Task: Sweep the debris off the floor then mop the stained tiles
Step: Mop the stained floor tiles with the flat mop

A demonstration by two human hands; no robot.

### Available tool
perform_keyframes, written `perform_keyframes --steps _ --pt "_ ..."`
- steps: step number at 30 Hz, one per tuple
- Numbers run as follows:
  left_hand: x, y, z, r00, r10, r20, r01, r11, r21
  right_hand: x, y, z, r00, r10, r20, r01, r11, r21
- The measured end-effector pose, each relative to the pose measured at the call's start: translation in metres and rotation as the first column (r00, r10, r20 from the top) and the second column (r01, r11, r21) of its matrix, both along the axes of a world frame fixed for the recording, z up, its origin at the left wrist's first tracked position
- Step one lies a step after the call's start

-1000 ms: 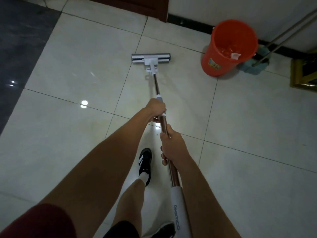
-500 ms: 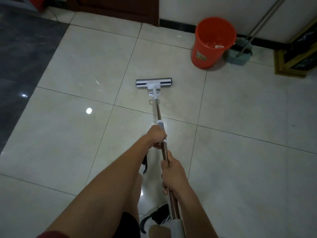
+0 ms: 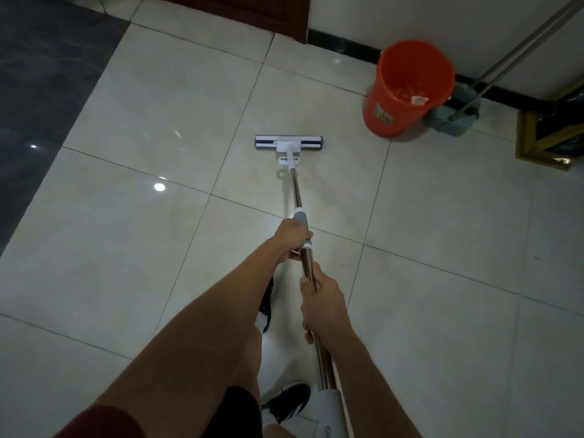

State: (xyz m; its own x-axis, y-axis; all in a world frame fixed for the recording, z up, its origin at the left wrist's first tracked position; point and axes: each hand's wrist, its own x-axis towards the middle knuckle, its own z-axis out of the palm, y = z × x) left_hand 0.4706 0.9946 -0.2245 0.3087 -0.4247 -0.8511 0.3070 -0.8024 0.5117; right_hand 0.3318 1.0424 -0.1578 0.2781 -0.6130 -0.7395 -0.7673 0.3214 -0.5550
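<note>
A flat mop with a white and dark head [image 3: 289, 143] lies on the pale glossy floor tiles [image 3: 132, 235] ahead of me. Its metal shaft [image 3: 297, 192] runs back toward my body. My left hand [image 3: 292, 237] grips the shaft at the grey collar. Lower down, my right hand [image 3: 322, 306] grips the shaft above the white handle sleeve [image 3: 328, 412]. Both arms stretch forward.
An orange bucket [image 3: 407, 86] stands by the far wall at right. Beside it a teal dustpan and broom [image 3: 455, 116] lean on the wall. A gold-framed object [image 3: 550, 134] sits at far right. Dark flooring [image 3: 41, 77] lies left. A brown door [image 3: 240, 11] is ahead. My shoe [image 3: 286, 403] is below.
The mop head was pulled back toward me from near the wall, and both hands slid back with the shaft. The view has shifted, bringing the bucket closer.
</note>
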Motion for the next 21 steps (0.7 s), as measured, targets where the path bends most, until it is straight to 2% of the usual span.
perform_keyframes --steps 4,11,15,21 --pt "0.052 -0.058 0.002 0.993 0.106 -0.045 -0.109 0.993 -0.048 0.053 -0.072 0.012 1.000 0.022 -0.001 -0.022 1.000 -0.003" --pt "0.130 -0.151 0.015 0.991 0.135 -0.014 -0.136 0.990 -0.042 0.137 -0.169 0.033 0.997 0.079 0.013 -0.078 0.997 -0.027" --pt "0.142 -0.192 0.021 0.983 0.177 -0.051 -0.176 0.984 0.013 0.140 -0.213 0.049 0.991 0.130 -0.016 -0.130 0.991 -0.015" --pt "0.117 -0.237 0.028 0.958 0.278 -0.066 -0.275 0.960 0.059 0.121 -0.266 0.069 0.958 0.276 -0.076 -0.278 0.961 -0.010"
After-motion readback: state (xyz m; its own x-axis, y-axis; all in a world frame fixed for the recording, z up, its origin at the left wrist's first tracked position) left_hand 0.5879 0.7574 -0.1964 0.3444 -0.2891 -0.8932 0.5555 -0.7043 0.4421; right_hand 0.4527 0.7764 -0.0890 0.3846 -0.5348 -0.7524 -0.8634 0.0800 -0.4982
